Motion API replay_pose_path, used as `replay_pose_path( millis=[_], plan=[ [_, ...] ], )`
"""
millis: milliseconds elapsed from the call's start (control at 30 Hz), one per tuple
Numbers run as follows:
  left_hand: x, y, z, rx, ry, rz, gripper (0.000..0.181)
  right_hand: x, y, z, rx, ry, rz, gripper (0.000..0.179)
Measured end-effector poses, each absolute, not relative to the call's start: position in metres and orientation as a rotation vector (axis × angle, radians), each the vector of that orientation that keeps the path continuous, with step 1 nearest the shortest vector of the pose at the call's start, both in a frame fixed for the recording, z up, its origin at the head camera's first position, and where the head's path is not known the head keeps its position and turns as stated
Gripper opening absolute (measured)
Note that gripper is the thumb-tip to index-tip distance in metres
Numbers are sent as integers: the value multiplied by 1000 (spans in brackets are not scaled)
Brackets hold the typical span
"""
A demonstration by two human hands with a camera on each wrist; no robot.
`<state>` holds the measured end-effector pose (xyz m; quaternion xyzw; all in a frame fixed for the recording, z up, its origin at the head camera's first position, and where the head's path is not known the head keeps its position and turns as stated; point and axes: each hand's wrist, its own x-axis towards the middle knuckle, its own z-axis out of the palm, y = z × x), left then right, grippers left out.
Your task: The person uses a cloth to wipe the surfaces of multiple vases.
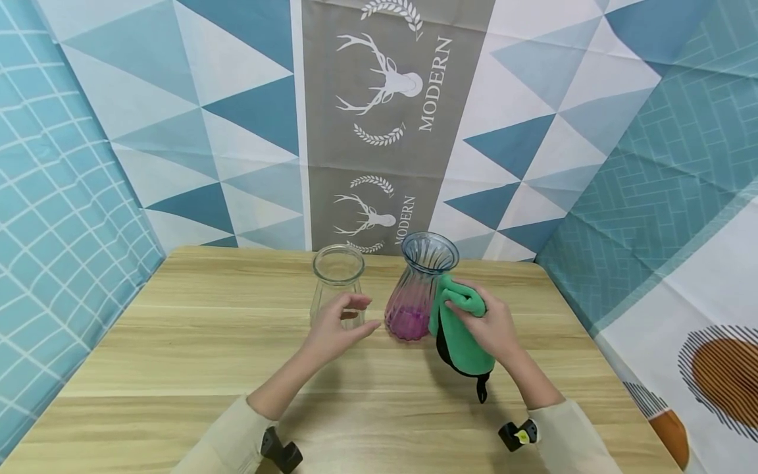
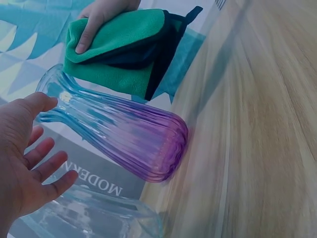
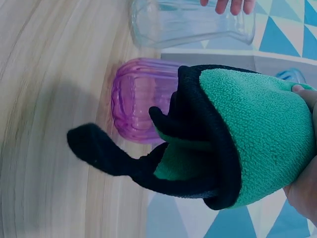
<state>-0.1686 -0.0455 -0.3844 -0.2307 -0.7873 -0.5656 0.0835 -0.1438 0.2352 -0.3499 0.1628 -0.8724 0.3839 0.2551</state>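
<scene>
Right hand [image 1: 494,326] grips a green cloth [image 1: 466,345] beside the ribbed vase [image 1: 408,303], perhaps touching; left hand [image 1: 333,331] gapes. Wiping seems the step, calling for a steadied vase.

Clear vase [image 1: 329,289] part-hidden by left fingers [image 1: 355,301], purple vase [image 1: 408,301] by cloth [image 1: 464,342]

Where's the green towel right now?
In the head view, the green towel is right of centre, gripped by the right hand, beside and just right of the ribbed blue-to-purple glass vase.
</scene>
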Motion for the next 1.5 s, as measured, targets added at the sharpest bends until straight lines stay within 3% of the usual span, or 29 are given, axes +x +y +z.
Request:
replay_pose_path(
  millis=[667,1500],
  plan=[
    [-183,-19,-379,-707,-2333,-1731,50,-155,243,-352,230,-2345,1082,46],
    [-208,13,-388,-671,-2258,-1771,62,-166,234,-358,162,-2330,1138,47]
  ],
)
